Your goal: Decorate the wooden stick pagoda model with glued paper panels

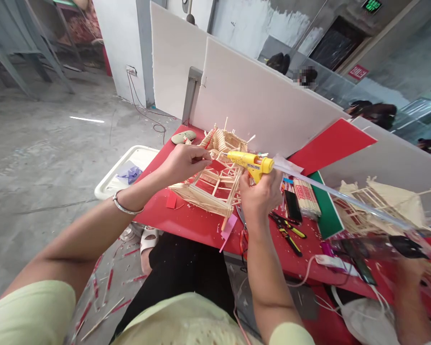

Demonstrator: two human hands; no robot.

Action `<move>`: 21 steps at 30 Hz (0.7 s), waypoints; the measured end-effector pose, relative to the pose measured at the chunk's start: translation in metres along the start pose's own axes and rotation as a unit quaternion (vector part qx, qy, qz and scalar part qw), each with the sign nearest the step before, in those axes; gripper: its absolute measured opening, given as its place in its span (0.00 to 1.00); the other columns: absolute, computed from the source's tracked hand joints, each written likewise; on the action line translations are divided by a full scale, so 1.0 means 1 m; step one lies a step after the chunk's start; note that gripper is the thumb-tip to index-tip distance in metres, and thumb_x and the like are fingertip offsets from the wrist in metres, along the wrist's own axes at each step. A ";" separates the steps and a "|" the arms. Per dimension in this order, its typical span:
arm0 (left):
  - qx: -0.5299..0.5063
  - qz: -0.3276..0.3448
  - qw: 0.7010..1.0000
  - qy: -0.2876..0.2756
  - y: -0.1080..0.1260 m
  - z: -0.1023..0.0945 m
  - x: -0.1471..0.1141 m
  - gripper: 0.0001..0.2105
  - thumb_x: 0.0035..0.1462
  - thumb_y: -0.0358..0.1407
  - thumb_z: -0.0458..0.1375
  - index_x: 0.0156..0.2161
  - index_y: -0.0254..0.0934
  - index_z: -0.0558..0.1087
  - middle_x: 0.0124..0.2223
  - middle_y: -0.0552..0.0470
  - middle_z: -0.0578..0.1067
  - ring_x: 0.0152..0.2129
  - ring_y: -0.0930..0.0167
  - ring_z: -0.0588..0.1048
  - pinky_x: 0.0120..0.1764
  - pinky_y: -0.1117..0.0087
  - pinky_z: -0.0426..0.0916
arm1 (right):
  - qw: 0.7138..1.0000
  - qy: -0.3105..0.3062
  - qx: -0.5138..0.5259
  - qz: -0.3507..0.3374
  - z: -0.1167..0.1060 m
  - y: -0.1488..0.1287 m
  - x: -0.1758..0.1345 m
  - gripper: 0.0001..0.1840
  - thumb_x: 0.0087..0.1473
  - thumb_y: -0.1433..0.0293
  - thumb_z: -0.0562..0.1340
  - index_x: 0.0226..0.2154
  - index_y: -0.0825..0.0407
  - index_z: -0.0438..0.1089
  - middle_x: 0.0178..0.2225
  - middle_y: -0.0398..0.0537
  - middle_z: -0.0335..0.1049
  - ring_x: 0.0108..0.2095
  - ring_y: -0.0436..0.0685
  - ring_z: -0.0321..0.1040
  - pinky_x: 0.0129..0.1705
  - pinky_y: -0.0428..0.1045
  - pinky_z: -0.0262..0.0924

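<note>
My right hand grips a yellow hot glue gun, with a long translucent glue stick running out of its back. The nozzle points left, close to the fingertips of my left hand. My left hand's fingers are pinched together; whatever is between them is too small to make out. Below and behind both hands stands a model building made of thin wooden sticks, partly hidden by the hands and the gun.
Yellow-black pliers and bundled sticks lie on the red table. White panels rise behind it. Another person's hand and a second stick model are at right. A white stool stands left.
</note>
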State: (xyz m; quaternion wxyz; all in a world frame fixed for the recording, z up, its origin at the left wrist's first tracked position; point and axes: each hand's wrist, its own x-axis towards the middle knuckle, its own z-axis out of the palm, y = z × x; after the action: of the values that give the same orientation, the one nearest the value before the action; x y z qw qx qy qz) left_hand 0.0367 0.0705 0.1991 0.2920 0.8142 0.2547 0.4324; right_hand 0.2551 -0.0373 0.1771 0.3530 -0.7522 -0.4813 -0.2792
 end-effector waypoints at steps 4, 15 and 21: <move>0.002 0.011 1.000 0.000 -0.004 0.002 0.000 0.09 0.59 0.33 0.59 0.28 0.34 0.77 0.20 0.57 0.66 0.20 0.78 0.59 0.25 0.73 0.55 | 0.999 0.010 -0.042 -0.011 0.001 0.001 0.000 0.21 0.61 0.57 0.61 0.50 0.55 0.70 0.43 0.60 0.70 0.42 0.68 0.72 0.37 0.59 0.69; -0.010 -0.008 1.000 0.000 -0.001 0.003 0.000 0.08 0.57 0.32 0.60 0.28 0.34 0.78 0.20 0.58 0.65 0.19 0.78 0.59 0.24 0.73 0.54 | 1.000 -0.013 -0.027 -0.003 0.000 0.001 0.000 0.18 0.62 0.61 0.59 0.50 0.54 0.69 0.45 0.61 0.69 0.44 0.67 0.72 0.41 0.60 0.70; -0.017 -0.013 1.000 0.006 -0.003 0.004 -0.001 0.08 0.57 0.32 0.60 0.27 0.34 0.77 0.20 0.58 0.64 0.19 0.79 0.58 0.24 0.73 0.53 | 1.000 -0.016 -0.012 -0.006 0.000 0.003 -0.001 0.19 0.63 0.60 0.58 0.50 0.54 0.69 0.45 0.62 0.69 0.44 0.69 0.72 0.43 0.65 0.71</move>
State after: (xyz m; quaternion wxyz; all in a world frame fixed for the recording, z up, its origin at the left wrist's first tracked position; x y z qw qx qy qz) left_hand 0.0395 0.0709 0.1949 0.3097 0.8031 0.2595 0.4380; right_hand 0.2572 -0.0382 0.1754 0.3339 -0.7579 -0.4884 -0.2750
